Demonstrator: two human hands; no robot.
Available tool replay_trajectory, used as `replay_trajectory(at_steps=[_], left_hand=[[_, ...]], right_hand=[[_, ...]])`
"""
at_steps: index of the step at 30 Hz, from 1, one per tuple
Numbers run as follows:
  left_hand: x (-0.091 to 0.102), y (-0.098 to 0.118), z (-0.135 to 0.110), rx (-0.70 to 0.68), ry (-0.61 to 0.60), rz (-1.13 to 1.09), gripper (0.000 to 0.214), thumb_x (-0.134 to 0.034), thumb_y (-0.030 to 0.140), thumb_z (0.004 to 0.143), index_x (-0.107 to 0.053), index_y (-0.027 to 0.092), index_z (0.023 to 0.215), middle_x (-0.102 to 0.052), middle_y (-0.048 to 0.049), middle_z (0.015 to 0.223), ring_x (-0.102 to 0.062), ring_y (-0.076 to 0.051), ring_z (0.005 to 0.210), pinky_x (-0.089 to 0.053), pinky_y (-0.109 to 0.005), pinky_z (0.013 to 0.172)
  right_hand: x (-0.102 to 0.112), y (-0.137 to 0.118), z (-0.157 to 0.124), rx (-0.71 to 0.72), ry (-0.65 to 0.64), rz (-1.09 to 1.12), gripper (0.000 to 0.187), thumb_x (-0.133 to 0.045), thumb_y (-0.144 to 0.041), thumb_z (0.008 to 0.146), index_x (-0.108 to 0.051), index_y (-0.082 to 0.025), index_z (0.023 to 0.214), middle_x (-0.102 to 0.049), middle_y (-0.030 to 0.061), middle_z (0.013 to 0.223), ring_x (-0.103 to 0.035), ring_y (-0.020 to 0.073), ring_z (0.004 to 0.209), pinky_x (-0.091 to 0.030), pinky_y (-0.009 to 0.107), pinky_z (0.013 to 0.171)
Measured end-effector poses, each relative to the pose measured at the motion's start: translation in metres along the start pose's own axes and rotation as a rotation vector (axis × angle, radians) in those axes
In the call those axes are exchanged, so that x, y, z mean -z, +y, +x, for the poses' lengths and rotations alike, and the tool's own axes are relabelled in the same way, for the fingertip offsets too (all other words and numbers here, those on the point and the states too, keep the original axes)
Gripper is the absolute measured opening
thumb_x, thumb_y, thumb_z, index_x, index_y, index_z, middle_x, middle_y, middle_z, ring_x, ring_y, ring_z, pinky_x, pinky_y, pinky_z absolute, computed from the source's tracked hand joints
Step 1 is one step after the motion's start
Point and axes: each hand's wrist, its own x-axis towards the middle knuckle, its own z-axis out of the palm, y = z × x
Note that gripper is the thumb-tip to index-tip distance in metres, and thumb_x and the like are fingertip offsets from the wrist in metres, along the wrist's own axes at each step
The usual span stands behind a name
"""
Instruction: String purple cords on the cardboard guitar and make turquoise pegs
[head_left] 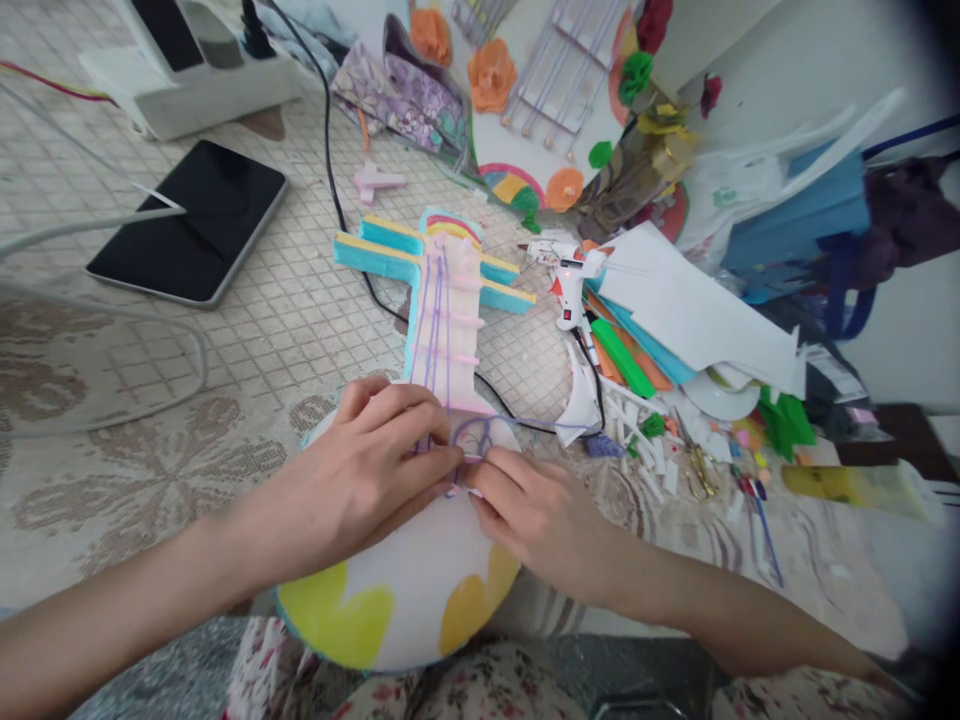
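A handmade toy guitar [397, 545] lies across the table's front edge and my lap. Its round white body has yellow and orange patches, and its neck [448, 340] has pink ridges and turquoise-and-yellow pegs. Purple yarn [429, 330] runs down the neck as strings, with a loose loop curling to the right. My left hand [367, 470] is over the upper body, its fingertips pinched on the yarn. Against them, the closed fingertips of my right hand [525, 510] grip the yarn at the same spot. The exact point of the pinch is partly hidden by my fingers.
A glue gun [571, 280] with a black cord stands right of the neck, near paper sheets [697, 310] and scraps. Scissors [701, 472] lie further right. A black tablet [191, 225] is at left. Another decorated stringed craft [547, 100] stands at the back.
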Motion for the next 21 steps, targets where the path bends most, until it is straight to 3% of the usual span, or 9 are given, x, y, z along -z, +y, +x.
replay_trajectory(at_steps=[10,16,21], left_hand=[[-0.001,-0.001,0.001,-0.001,0.005,0.012,0.020,-0.043,0.029,0.096,-0.062,0.027,0.104,-0.060,-0.0020,0.102,-0.049,-0.024,0.106,-0.036,-0.041,0.088],[-0.001,0.000,0.000,0.005,0.004,0.000,0.022,-0.041,0.030,0.096,-0.061,0.028,0.106,-0.060,-0.0031,0.101,-0.048,-0.024,0.106,-0.036,-0.041,0.087],[0.000,0.000,0.002,-0.003,0.008,0.007,0.021,-0.043,0.028,0.096,-0.062,0.026,0.104,-0.060,-0.0025,0.101,-0.049,-0.023,0.105,-0.036,-0.040,0.087]], right_hand=[[0.001,-0.001,0.002,0.027,-0.050,-0.019,0.016,-0.044,-0.011,0.091,-0.057,-0.016,0.085,-0.057,0.0029,0.077,-0.055,0.0159,0.066,-0.042,0.030,0.056],[-0.003,0.001,-0.005,-0.049,-0.013,-0.004,0.018,-0.042,-0.015,0.094,-0.056,-0.016,0.083,-0.058,0.0033,0.079,-0.057,0.0153,0.071,-0.044,0.029,0.058],[0.013,0.010,-0.009,0.032,-0.090,0.012,0.017,-0.043,-0.022,0.095,-0.057,-0.016,0.103,-0.060,0.0057,0.095,-0.059,0.0164,0.084,-0.047,0.029,0.068]])
